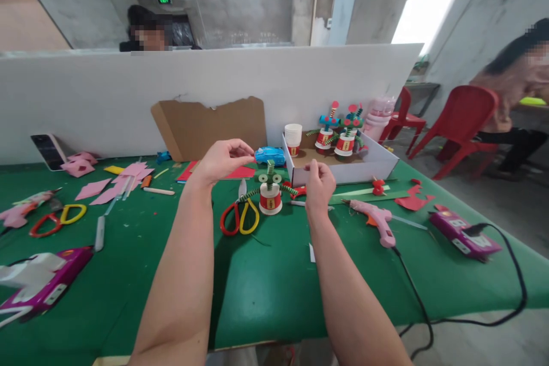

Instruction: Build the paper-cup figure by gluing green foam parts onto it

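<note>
My left hand (225, 161) is raised above the table, thumb and fingertips drawn together in a pinch beside a shiny blue packet (269, 155). Anything between those fingertips is too small to make out. My right hand (321, 184) is closed, thumb against curled fingers, in front of the white box; what it holds, if anything, is hidden. Between my hands stands a paper-cup figure (270, 199), red and white, with a green folded-paper neck, round eyes and springy green arms. Scissors (240, 217) with red and yellow handles lie beside it.
A shallow white box (343, 173) holds stacked paper cups (293, 136) and finished-looking cup figures (344, 143). A pink glue gun (377, 218) with its cord and a purple power strip (465, 233) lie right. Pink paper scraps (124, 180) and another glue gun (28, 209) lie left.
</note>
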### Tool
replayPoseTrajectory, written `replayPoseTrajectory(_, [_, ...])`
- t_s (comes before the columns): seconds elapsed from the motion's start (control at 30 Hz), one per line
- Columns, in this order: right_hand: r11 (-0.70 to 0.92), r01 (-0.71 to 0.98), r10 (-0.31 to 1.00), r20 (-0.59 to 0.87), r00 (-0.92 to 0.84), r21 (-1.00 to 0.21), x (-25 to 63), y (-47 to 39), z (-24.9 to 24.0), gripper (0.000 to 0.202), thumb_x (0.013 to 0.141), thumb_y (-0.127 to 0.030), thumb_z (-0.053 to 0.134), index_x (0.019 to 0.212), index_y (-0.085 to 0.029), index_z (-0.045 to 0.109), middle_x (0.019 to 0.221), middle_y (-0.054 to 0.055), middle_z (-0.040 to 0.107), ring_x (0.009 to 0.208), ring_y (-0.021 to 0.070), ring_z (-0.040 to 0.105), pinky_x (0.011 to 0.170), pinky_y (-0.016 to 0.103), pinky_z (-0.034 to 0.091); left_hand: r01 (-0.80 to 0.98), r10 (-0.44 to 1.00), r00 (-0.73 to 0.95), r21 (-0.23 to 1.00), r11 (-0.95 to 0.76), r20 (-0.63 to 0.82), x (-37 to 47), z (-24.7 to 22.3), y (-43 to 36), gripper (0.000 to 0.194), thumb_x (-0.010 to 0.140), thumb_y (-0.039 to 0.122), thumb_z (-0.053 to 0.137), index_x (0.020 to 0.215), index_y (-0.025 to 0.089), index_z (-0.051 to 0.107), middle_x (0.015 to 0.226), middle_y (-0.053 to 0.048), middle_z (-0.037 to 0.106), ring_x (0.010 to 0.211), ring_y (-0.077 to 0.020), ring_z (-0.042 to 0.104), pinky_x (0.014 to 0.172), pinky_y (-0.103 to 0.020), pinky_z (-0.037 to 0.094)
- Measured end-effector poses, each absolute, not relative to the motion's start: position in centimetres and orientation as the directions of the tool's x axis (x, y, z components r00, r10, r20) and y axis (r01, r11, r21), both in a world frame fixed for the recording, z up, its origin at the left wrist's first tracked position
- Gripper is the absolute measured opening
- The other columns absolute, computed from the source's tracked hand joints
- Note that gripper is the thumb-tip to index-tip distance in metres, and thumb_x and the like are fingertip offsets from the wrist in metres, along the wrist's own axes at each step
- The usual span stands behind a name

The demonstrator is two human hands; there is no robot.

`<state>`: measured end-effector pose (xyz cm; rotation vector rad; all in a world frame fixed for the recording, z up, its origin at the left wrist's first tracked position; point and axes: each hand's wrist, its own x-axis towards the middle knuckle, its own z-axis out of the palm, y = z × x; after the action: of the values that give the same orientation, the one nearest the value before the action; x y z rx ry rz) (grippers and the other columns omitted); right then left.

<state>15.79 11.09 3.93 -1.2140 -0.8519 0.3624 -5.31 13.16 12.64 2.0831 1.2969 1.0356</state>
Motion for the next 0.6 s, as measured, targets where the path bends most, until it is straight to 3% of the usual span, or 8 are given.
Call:
replayPoseTrajectory(0.1, [0.363,0.109,0.649,0.335,0.683,-0.925,16.6,11.6,3.5,0.039,0.084,-0.055,0.045,0.070,-0.020,0.057,0.068,0.002,0.063,0.062,0.0147,0.053,0.058,0.026,0.040,0.568,0.909,0.135,0.721,-0.398,0.395,-5.7,13.1,12.9,0.021,0.075,0.037,0.064,0.072,0.017,0.067,0.066,-0.002,0.066,0.062,-0.0128,0.057,0.058,-0.024,0.045])
replayPoseTrajectory(0.2, [0.380,0.009,0.723,0.303,0.621,-0.925,16.7,11.7,3.5,0.038,0.082,-0.057,0.047,0.070,-0.021,0.054,0.065,-0.001,0.060,0.053,0.0120,0.047,0.051,0.025,0.036,0.556,0.907,0.133,0.728,-0.402,0.399,-5.8,13.5,12.6,0.017,0.073,0.034,0.065,0.075,0.017,0.067,0.067,-0.001,0.066,0.062,-0.0130,0.057,0.058,-0.025,0.045])
replayPoseTrajectory(0.33, [0.313,-0.103,0.904,0.263,0.336,-0.944,15.9,11.3,4.3,0.029,0.067,-0.047,0.066,0.076,-0.021,0.056,0.067,-0.003,0.059,0.050,0.0096,0.045,0.050,0.024,0.038,0.497,0.841,0.404,0.685,-0.533,0.361,-5.2,13.7,12.0,0.031,0.070,0.035,0.071,0.096,0.019,0.067,0.092,-0.004,0.070,0.086,-0.0184,0.063,0.074,-0.030,0.050])
replayPoseTrajectory(0.47, [0.269,-0.067,0.955,0.257,0.147,-0.961,15.0,10.7,4.6,0.027,0.059,-0.033,0.071,0.078,-0.020,0.057,0.078,-0.001,0.063,0.058,0.0105,0.052,0.054,0.024,0.043,0.412,0.700,0.655,0.642,-0.646,0.284,-3.3,13.5,11.6,0.056,0.063,0.034,0.078,0.114,0.025,0.059,0.121,-0.006,0.062,0.111,-0.0226,0.057,0.091,-0.034,0.047])
replayPoseTrajectory(0.6, [0.274,-0.056,0.954,0.264,0.140,-0.960,14.6,10.7,4.4,0.027,0.061,-0.035,0.070,0.078,-0.020,0.057,0.079,-0.001,0.062,0.059,0.0109,0.053,0.054,0.025,0.044,0.438,0.702,0.646,0.606,-0.664,0.302,-1.4,12.6,11.9,0.030,0.067,0.024,0.072,0.096,0.022,0.062,0.102,-0.003,0.066,0.098,-0.0207,0.060,0.084,-0.033,0.047])
